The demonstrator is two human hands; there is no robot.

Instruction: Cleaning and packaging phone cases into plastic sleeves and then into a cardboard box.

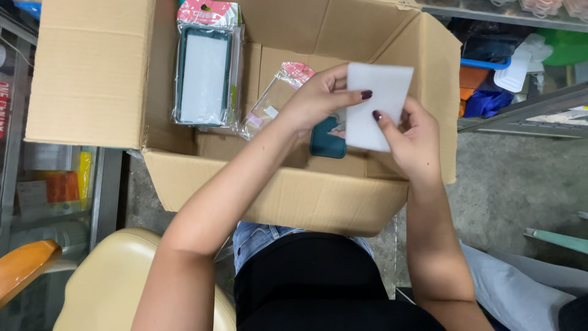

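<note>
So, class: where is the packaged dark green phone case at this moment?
In the head view, the packaged phone case stands against the back wall of the cardboard box, upper left, left of both hands holding the white card.

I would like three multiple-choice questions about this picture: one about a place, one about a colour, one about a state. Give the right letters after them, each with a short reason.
1. Where does the packaged phone case lean?
A. against the box's inner wall
B. on the chair
C. on the floor

2. What colour is the card held by both hands?
A. yellow
B. white
C. red

3. How are the flaps of the cardboard box?
A. taped shut
B. folded open
C. cut off

Answers:
1 A, it stands inside the box against its wall.
2 B, the sheet between the left hand and right hand is plain white.
3 B, the flaps spread outward.
</note>
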